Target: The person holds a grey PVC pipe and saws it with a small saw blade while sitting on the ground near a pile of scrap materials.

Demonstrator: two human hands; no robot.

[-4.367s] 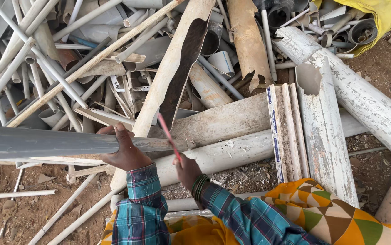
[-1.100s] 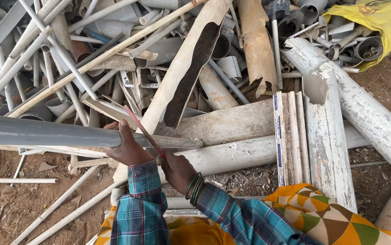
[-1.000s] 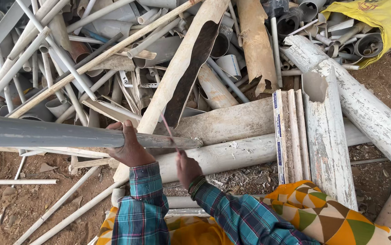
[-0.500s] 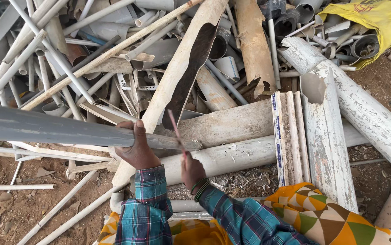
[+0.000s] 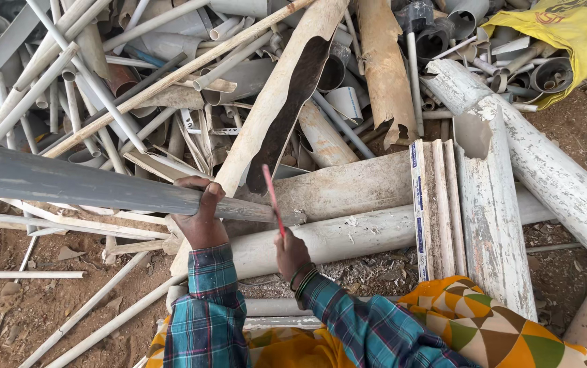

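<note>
Left hand (image 5: 200, 217) clamped over the long grey pipe (image 5: 68, 182), pressing it down onto the thick whitish pipe (image 5: 348, 235) beneath so it couldn't roll. Right hand (image 5: 291, 252) gripped a thin red blade (image 5: 272, 200), likely a hacksaw blade, upright, just right of the left hand, beside the grey pipe's near end. Scrap pipe pile (image 5: 171, 82) behind; yellow sack (image 5: 566, 34) top right. Plaid sleeves, bangles on the right wrist.

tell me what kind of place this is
Probably an outdoor scrap yard for plastic pipe: a heap of broken white pipes on bare dirt ground, with a yellow sack of pipe fittings.
</note>
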